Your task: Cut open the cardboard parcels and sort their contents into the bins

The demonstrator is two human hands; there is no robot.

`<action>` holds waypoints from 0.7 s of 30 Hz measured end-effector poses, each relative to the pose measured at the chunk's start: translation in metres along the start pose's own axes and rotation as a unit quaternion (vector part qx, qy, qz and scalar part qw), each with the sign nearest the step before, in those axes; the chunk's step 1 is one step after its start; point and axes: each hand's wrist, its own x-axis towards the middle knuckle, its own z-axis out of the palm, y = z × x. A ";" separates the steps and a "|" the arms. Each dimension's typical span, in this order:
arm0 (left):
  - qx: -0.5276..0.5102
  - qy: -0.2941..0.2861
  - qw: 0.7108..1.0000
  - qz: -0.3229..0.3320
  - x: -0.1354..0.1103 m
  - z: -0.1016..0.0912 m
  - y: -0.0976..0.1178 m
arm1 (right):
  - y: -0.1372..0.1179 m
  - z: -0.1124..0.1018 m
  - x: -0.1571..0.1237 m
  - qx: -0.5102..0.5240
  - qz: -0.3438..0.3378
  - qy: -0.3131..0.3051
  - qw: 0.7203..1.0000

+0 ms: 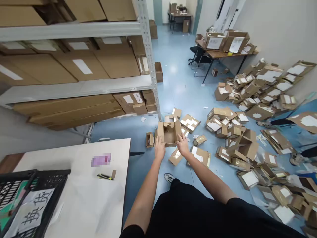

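An open cardboard box (170, 136) is held out in front of me above the floor, with its flaps spread and its inside showing. My left hand (159, 149) grips its near left side, fingers on the flap. At the near right side, my right hand (182, 146) holds the same box in a similar way. Small cardboard boxes lie on the floor just beyond and under it, among them a narrow open box (149, 139) and a flattened one with white labels (190, 123). I cannot make out anything inside the held box.
To my left stands a white table (84, 198) bearing a yellow-and-black utility knife (104, 176), a blurred purple item (101, 160) and a black crate (53, 181). Box-filled metal shelving (99, 29) rises behind it. Discarded cartons (247, 145) pile up on the right, near another person's shoe (296, 159).
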 end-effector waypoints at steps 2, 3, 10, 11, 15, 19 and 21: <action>-0.004 -0.006 1.000 0.017 0.012 0.007 0.009 | 0.022 -0.005 0.003 -0.022 0.064 -0.020 0.998; -0.002 -0.008 1.000 0.024 0.012 0.010 0.010 | 0.030 -0.006 0.004 -0.030 0.093 -0.032 0.995; 0.050 -0.014 0.996 -0.068 -0.045 0.018 -0.034 | 0.019 0.023 0.006 -0.040 0.090 -0.110 0.989; 0.051 -0.010 0.995 -0.088 -0.057 0.017 -0.044 | 0.007 0.031 0.009 -0.036 0.069 -0.120 0.990; 0.044 0.028 0.984 -0.169 -0.107 0.005 -0.079 | -0.057 0.066 0.023 -0.001 -0.058 -0.159 0.986; 0.035 0.087 0.962 -0.257 -0.170 -0.009 -0.107 | -0.137 0.102 0.028 0.050 -0.189 -0.203 0.959; 0.034 0.117 0.943 -0.308 -0.209 -0.013 -0.119 | -0.182 0.118 0.022 0.069 -0.250 -0.234 0.937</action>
